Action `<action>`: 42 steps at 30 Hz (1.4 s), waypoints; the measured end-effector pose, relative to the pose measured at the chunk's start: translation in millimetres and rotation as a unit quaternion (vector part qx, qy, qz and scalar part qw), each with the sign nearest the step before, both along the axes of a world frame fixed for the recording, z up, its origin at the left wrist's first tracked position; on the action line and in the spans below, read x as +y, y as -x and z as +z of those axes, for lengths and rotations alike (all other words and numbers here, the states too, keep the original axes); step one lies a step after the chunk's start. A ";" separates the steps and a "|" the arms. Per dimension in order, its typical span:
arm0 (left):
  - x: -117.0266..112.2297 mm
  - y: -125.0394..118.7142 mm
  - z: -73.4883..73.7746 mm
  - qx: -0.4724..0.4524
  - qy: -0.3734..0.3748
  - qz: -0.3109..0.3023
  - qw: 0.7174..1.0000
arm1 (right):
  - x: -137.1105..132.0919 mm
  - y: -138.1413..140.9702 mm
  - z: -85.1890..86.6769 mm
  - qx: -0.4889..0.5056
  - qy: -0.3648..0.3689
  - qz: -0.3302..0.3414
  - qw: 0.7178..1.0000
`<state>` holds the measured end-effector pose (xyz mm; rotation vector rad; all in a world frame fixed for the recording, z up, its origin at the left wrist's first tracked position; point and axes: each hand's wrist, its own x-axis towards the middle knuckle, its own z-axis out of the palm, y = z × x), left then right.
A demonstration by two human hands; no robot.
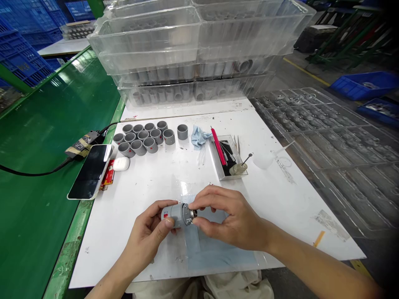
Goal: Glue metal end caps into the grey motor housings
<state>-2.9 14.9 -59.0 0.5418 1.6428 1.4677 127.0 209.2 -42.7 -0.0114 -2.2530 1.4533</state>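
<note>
A grey cylindrical housing (175, 216) with a small red mark lies sideways above the table, its body wrapped by the fingers and thumb of my left hand (149, 230). At its right end sits a grey cap with a shiny metal fitting (193, 213). The thumb and forefinger of my right hand (232, 216) pinch this fitting from both sides. Under the hands a pale blue mat (221, 253) with clear film is spread on the white table (149, 182). My left fingertips behind the housing are partly hidden.
Several grey rings (143, 135) stand at the back left. A tool box (229, 160) holds a red pen-like tool and a small glass jar; a blue cloth (199, 137) lies beside it. A phone (91, 171) overlaps the green left edge. Stacked clear bins (156, 41) rise behind; trays (339, 145) extend right.
</note>
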 end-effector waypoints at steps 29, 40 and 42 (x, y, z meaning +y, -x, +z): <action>-0.3 -8.7 2.2 0.282 -0.038 -0.079 0.955 | -33.7 -50.2 -8.5 -0.289 0.261 -0.090 0.917; 30.2 -27.6 4.2 0.353 0.005 -0.126 0.927 | 2.5 -68.6 9.3 -0.289 0.194 -0.167 0.923; 29.6 -29.4 -2.0 0.354 -0.002 -0.121 0.928 | 24.1 -73.9 14.7 -0.208 0.124 -0.274 0.931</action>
